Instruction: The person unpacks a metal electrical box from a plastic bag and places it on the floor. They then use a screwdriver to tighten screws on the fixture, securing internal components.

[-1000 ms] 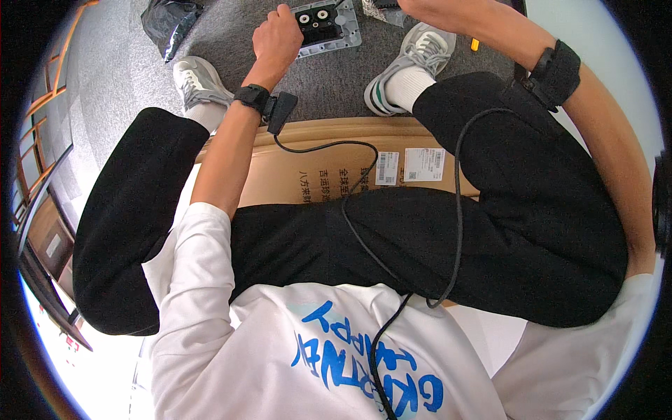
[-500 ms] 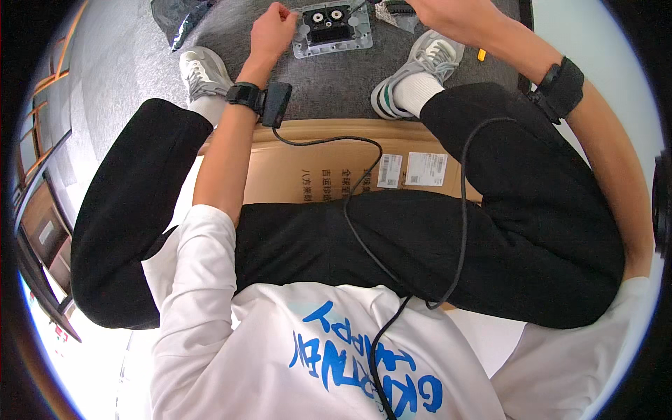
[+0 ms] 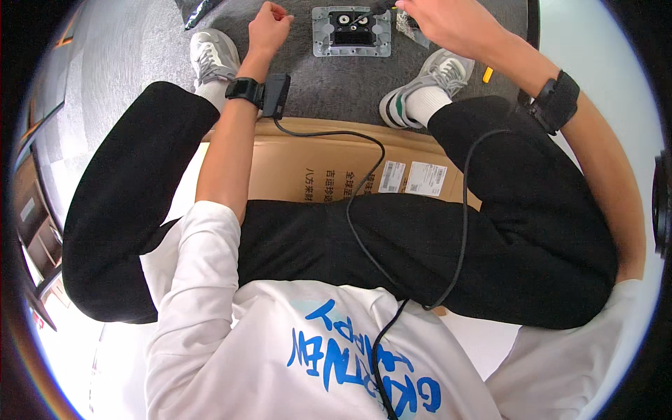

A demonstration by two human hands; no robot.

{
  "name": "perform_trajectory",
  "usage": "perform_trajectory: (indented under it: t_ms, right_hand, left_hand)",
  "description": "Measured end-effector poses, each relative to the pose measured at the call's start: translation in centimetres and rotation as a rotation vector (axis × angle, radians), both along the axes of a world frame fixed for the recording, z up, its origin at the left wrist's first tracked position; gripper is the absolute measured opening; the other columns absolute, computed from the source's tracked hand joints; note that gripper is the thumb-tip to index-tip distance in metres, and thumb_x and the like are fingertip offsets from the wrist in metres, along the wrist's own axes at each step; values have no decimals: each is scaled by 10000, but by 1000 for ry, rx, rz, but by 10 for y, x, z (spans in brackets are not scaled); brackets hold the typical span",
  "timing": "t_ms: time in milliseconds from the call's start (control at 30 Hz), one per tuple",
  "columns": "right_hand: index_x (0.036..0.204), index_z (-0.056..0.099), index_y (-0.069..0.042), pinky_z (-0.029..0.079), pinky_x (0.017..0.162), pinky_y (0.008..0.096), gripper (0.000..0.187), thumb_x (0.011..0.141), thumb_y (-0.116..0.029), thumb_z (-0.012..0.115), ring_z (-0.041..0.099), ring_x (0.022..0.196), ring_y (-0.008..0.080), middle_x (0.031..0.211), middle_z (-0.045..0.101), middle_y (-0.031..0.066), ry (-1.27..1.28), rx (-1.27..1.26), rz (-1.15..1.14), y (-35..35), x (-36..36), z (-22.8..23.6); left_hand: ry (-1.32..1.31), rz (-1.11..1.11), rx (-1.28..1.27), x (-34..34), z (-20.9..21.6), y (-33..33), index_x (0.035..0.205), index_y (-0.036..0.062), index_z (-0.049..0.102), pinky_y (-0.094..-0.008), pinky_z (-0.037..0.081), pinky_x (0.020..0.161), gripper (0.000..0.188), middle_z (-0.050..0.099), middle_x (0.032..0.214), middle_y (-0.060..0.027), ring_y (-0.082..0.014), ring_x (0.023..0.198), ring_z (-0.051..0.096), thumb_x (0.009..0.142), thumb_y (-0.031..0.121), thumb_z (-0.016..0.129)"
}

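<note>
While left hand point(image 3: 269, 29) hangs curled, grip unclear, near grey plate point(image 3: 323, 36), right hand point(image 3: 439, 22) pinches slim tool point(image 3: 381, 10).

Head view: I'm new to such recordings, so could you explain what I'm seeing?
No robot here: a person works bare-handed, filmed by a camera worn on their own head, looking down; its wide lens bends straight edges. On the dark surface lies a grey plate with a black middle part. The right hand holds a thin tool reaching over the plate. The left hand is left of the plate, not touching it; whether it pinches anything small, I can't tell. A yellow piece lies near the right shoe.
</note>
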State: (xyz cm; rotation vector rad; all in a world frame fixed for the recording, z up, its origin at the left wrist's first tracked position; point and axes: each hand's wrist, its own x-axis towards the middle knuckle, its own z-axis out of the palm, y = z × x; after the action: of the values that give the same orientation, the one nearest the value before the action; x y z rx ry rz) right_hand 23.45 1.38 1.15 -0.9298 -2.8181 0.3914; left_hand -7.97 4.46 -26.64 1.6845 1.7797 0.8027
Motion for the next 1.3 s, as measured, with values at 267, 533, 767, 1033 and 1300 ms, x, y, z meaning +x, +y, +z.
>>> perform_trajectory:
  t_ms: [267, 533, 767, 1033, 1300]
  right_hand:
    - [1230, 549, 13, 485, 965, 463, 297, 943, -55, 587, 591, 1094, 402, 1160, 590, 211, -44, -44, -6, -2, -26, 6]
    - [1157, 572, -1, 500, 923, 434, 224, 956, -95, 600, 598, 1033, 378, 1082, 576, 182, -86, 56, 126, 6, -38, -8]
    - [1099, 578, 8, 540, 822, 463, 275, 979, -229, 649, 623, 947, 417, 1065, 562, 193, -118, -180, -33, 4, -42, -8]
    - [1067, 601, 9, 543, 793, 452, 251, 980, -219, 658, 633, 920, 411, 1030, 566, 194, -41, -188, -82, 4, -35, -7]
    - [1084, 666, -20, 509, 781, 348, 143, 949, -67, 663, 627, 841, 251, 970, 633, 89, 90, -111, -307, 12, 8, -5]
  left_hand:
    - [39, -62, -48, -8, -7, -5, 1073, 104, 752, -322, 571, 734, 274, 776, 867, -53, -145, 784, 742, 938, 342, 744]
    - [-48, 29, -95, -7, -8, -17, 1052, 115, 769, -317, 567, 721, 319, 765, 839, -39, -142, 756, 725, 932, 410, 754]
    - [2, 24, -34, -13, -23, -12, 1056, 122, 772, -326, 565, 741, 332, 770, 868, -51, -167, 790, 728, 918, 424, 764]
    - [13, 85, -29, 5, -6, -17, 1070, 115, 777, -426, 578, 842, 271, 776, 978, -130, -326, 944, 744, 948, 338, 684]
    - [152, 87, 28, 15, 2, -24, 1062, 86, 724, -492, 557, 846, 193, 749, 1002, -165, -394, 960, 704, 964, 222, 630]
